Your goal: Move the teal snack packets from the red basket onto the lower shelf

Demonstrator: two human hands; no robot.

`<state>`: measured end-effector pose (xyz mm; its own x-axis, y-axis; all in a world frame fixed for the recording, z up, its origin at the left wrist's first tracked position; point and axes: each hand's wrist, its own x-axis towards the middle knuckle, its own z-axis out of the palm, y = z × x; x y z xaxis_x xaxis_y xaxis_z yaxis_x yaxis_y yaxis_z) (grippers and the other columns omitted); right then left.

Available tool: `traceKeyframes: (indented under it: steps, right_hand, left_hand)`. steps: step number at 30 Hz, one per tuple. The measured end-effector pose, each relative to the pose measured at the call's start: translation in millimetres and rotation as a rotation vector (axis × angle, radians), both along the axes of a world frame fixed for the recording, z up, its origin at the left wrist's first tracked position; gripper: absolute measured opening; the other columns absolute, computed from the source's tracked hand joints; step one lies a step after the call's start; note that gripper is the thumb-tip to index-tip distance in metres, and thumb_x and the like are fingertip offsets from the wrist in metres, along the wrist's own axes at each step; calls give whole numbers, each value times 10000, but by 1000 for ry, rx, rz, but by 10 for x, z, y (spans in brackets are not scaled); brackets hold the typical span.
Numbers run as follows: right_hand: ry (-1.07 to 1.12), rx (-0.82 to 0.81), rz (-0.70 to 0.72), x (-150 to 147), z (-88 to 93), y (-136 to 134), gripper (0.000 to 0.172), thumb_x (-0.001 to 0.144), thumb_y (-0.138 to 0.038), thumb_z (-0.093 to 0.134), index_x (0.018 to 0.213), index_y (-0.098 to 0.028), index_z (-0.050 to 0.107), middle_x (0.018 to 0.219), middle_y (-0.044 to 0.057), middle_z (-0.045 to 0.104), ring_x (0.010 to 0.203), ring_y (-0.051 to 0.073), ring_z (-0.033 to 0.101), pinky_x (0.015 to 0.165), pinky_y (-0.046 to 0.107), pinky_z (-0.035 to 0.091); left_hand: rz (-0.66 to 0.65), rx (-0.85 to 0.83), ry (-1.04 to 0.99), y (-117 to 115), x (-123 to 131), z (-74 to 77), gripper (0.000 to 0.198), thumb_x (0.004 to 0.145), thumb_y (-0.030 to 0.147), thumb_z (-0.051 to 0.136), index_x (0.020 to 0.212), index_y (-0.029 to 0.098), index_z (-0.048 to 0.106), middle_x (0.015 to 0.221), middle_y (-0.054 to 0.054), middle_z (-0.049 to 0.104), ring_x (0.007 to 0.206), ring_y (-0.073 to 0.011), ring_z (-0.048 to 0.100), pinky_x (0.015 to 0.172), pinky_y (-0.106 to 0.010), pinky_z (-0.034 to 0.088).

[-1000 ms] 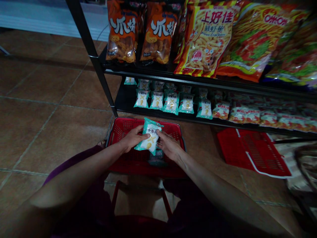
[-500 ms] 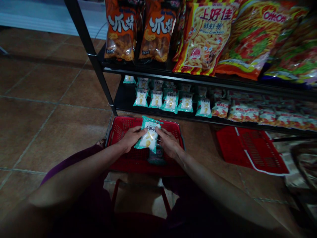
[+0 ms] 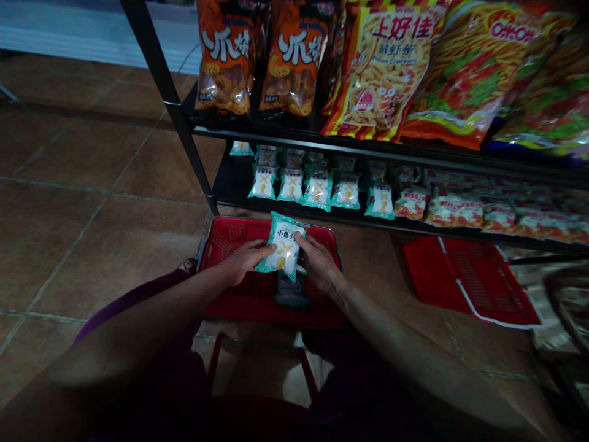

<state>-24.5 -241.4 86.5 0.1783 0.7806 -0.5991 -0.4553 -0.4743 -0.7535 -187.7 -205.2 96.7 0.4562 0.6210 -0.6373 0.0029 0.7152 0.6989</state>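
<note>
Green packet [image 3: 284,252] clamped in left grip [image 3: 243,261], right grip [image 3: 318,263]; long axis, top toward shelf [image 3: 231,186]

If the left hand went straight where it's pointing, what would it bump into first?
The green-and-white snack packet: the left hand has its thumb against it. Past that, the right hand seems next in line, though depth is hard to tell.

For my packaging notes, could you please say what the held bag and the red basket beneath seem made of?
Held bag: likely glossy plastic film, judging by its creases and shine.
Red basket: probably rigid moulded plastic, given its regularly perforated walls; finish unclear.
</note>
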Motion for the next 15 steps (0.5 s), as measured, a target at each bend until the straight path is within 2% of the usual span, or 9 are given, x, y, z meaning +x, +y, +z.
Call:
traceKeyframes:
  steps: [6,15]
  right_hand:
    - [-13,36,-14,25,-68,11,340,628,-433,732,859,-212,617,884,24,702,755,180,642,568,263,478]
    - [-43,22,-9,57,-95,19,294,639,-428,730,814,-218,625,902,22,692,771,169,625,588,262,477]
  left_hand:
    - [-134,58,-3,-34,-51,-20,450,660,288,734,1068,159,594,1175,-130,602,1018,-242,584,834,-421,483]
    - [-144,54,-17,-30,-22,-57,421,675,220,726,1058,137,574,1060,-116,645,830,-183,645,810,-385,508]
